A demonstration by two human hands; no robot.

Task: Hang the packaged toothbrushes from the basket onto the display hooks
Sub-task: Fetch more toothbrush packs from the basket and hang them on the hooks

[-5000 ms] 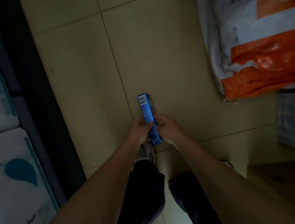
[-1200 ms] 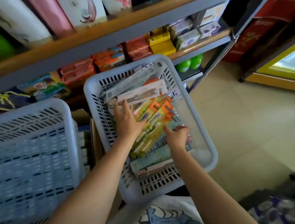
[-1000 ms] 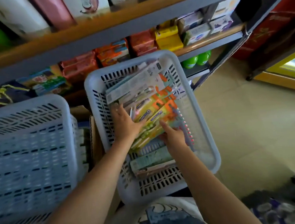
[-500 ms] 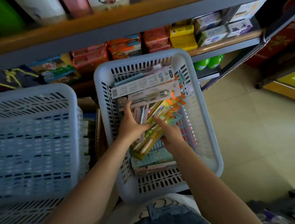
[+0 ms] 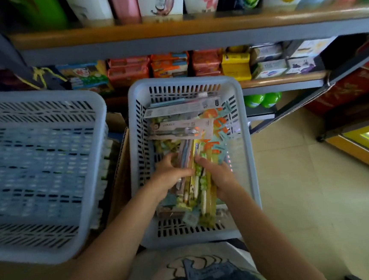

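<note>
A pale blue slotted basket [image 5: 245, 148] in front of me holds several packaged toothbrushes. Both my hands are inside it. My left hand [image 5: 170, 174] and my right hand [image 5: 219, 176] grip a yellow-green stack of toothbrush packs [image 5: 202, 194] from either side, with the stack lying lengthwise toward me. Further back in the basket lie white flat toothbrush packs [image 5: 182, 128] crosswise and orange-topped packs [image 5: 216, 123]. No display hooks are in view.
A second pale blue basket [image 5: 41, 170] sits to the left, with a cardboard box [image 5: 120, 167] between the two. Shelves [image 5: 191, 27] with boxed goods run behind. Tiled floor [image 5: 305, 185] lies to the right, and a red carton [image 5: 351, 89] stands beyond it.
Five seconds ago both hands held a blue box over the floor. Within the last second my hands drew together on the yellow-green stack and turned it lengthwise toward me.
</note>
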